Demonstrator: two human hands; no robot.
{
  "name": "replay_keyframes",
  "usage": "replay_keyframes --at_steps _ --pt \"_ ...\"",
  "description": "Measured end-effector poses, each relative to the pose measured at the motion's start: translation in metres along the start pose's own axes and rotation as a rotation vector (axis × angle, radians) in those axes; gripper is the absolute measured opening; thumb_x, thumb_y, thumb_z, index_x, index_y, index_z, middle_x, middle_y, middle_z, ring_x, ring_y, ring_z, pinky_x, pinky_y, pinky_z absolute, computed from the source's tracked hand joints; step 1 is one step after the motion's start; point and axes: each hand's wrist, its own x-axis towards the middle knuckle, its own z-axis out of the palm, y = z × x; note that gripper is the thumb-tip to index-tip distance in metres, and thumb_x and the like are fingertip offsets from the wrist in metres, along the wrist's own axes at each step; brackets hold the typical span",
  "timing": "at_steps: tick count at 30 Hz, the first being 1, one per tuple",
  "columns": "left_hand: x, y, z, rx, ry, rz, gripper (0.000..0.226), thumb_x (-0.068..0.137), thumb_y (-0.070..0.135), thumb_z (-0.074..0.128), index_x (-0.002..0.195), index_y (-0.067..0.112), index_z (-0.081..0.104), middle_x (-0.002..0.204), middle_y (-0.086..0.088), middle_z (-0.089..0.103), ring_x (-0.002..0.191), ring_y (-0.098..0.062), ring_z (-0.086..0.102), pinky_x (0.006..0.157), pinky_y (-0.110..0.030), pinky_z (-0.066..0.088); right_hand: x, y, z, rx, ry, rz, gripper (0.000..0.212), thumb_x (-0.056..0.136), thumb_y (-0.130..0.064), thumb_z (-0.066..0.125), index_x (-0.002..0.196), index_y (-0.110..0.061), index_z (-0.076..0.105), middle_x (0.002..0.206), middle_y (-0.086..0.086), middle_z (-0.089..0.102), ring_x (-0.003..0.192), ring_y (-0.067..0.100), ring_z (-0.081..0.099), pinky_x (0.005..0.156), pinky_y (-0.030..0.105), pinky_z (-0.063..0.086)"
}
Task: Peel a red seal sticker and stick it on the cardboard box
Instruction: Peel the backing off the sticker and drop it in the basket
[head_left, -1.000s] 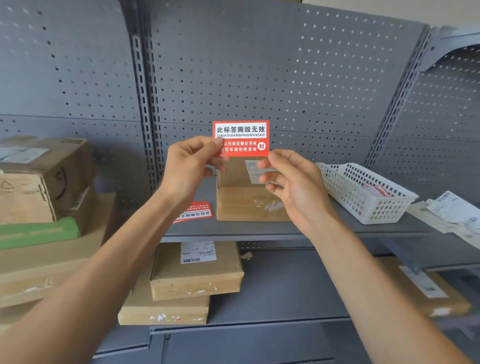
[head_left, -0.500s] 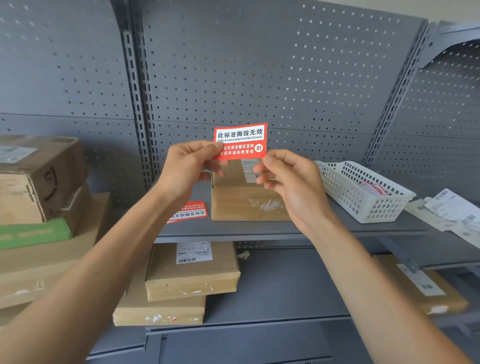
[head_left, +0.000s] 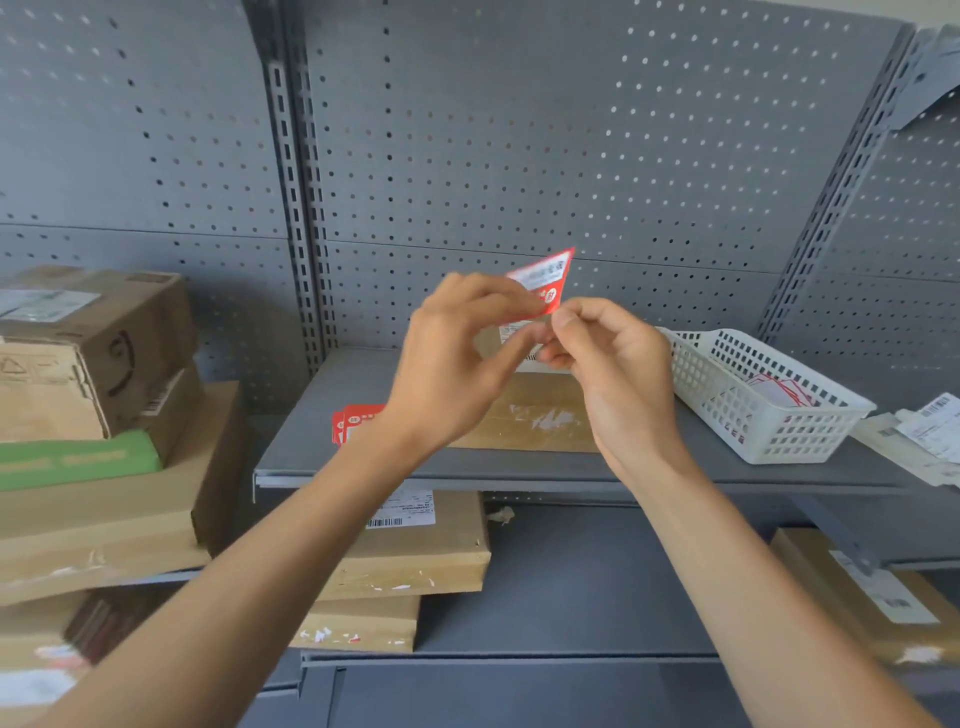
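Peel step underway: left hand (head_left: 457, 358) pinches the red sticker (head_left: 545, 283) held tilted above the cardboard box (head_left: 530, 415) on the shelf (head_left: 322, 447), right hand (head_left: 608, 358) w/ fingertips nipping its lower corner, prob. lifting backing; next needs clean separation, then pressing onto box.

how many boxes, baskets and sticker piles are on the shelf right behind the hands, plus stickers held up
cardboard box: 1
white basket: 1
pile of red stickers: 1
red seal sticker, held up: 1
total: 4
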Motion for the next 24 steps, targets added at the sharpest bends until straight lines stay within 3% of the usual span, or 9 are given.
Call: replay_keyframes --at_steps 5,9,13,16,20,24 --pt "0.005 0.006 0.009 -0.042 0.050 -0.037 0.015 0.097 0.021 0.073 0.109 0.018 0.080 0.097 0.012 0.076 0.086 0.002 0.060 0.079 -0.007 0.036 0.008 -0.002 -0.008 -0.022 -0.013 -0.029 0.013 0.101 -0.007 0.060 0.092 -0.008 0.071 0.080 0.001 0.076 0.070 0.014 0.068 0.073 0.028 0.055" --pt "0.013 0.010 0.016 -0.053 0.060 -0.024 0.012 0.097 0.017 0.071 0.103 0.017 0.082 0.092 0.009 0.078 0.082 0.005 0.057 0.078 -0.008 0.035 0.015 -0.004 -0.010 0.006 -0.030 -0.024 0.014 0.099 -0.002 0.060 0.091 -0.006 0.071 0.078 0.003 0.073 0.069 0.016 0.067 0.073 0.029 0.056" --pt "0.019 0.009 0.022 -0.009 0.080 -0.008 0.010 0.096 0.014 0.073 0.099 0.017 0.082 0.089 0.008 0.078 0.082 0.008 0.054 0.077 -0.007 0.035 0.023 -0.006 -0.016 0.004 -0.055 -0.043 0.011 0.099 -0.001 0.060 0.093 0.002 0.070 0.084 0.023 0.073 0.070 0.021 0.067 0.072 0.027 0.055" --pt "0.022 0.007 0.025 0.015 0.085 0.021 0.012 0.096 0.011 0.073 0.099 0.019 0.082 0.086 0.007 0.077 0.081 0.003 0.056 0.076 -0.014 0.041 0.027 -0.005 -0.020 -0.006 -0.073 -0.052 0.011 0.098 0.000 0.060 0.095 0.007 0.069 0.081 0.019 0.072 0.069 0.019 0.067 0.071 0.024 0.055" --pt "0.026 0.003 0.031 0.049 0.091 0.061 0.011 0.096 0.012 0.072 0.098 0.018 0.082 0.085 0.005 0.077 0.080 -0.024 0.065 0.076 -0.039 0.051 0.033 -0.002 -0.025 -0.012 -0.096 -0.050 0.012 0.098 0.001 0.059 0.094 0.005 0.069 0.080 0.009 0.072 0.067 0.013 0.068 0.070 0.022 0.053" --pt "0.030 0.001 0.037 0.061 0.077 0.059 0.011 0.097 0.014 0.071 0.099 0.019 0.081 0.085 0.007 0.077 0.082 -0.024 0.066 0.077 -0.040 0.052 0.040 0.001 -0.026 0.001 -0.089 -0.048 0.012 0.098 0.003 0.058 0.092 0.005 0.068 0.079 0.012 0.071 0.064 0.014 0.068 0.065 0.017 0.052"
